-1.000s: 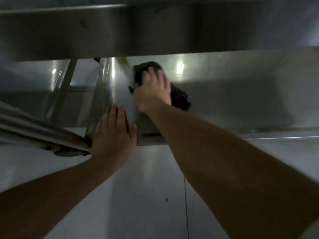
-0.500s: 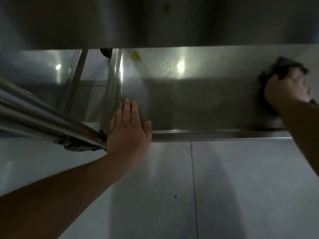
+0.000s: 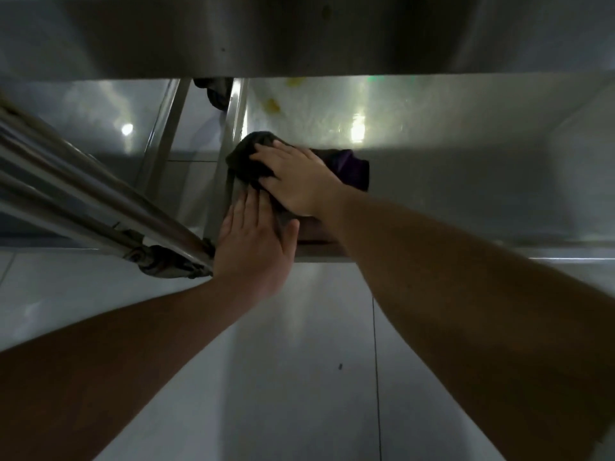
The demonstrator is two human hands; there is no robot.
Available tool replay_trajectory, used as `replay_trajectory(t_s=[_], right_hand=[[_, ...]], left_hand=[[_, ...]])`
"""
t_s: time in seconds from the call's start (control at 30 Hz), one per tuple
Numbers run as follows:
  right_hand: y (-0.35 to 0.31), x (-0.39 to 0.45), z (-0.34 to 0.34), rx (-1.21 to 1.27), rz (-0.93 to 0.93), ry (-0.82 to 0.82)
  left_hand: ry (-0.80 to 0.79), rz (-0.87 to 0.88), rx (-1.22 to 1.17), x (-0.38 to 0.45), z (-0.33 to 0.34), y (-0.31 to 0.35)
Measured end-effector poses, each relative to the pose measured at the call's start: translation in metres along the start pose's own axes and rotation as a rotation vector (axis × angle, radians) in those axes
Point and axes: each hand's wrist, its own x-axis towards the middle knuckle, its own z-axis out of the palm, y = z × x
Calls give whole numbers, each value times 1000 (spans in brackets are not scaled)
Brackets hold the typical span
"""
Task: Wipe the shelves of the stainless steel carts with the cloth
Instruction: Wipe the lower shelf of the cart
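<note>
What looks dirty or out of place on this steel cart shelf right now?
Two yellowish smears mark the stainless steel lower shelf near its far left corner, beyond the dark cloth under the right hand. The left hand rests flat at the front edge.

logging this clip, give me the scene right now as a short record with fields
place: lower shelf of a stainless steel cart, seen under an upper shelf
right hand: pressed flat on a dark cloth, near the shelf's left end
left hand: open, flat on the shelf's front left corner
marks: yellowish spots on the shelf, beyond the cloth
beside: cart handle bars at left
floor: pale tiles
</note>
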Motion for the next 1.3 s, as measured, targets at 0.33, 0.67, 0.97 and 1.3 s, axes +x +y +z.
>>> replay_trajectory(t_s=[0.33,0.67,0.97,1.3], right_hand=[[125,-142,-37,-74,245,127],[179,-241,-49,-80,574,257],[77,-201,-5,-146,60,46],[41,-210,-17,-179,-23,-44]], left_hand=[[-41,-28,43,-3,-10,9],[-35,-34,19,-20,-21,11],[-21,21,2,-37,-32,2],[12,67,8,-59,-26,6]])
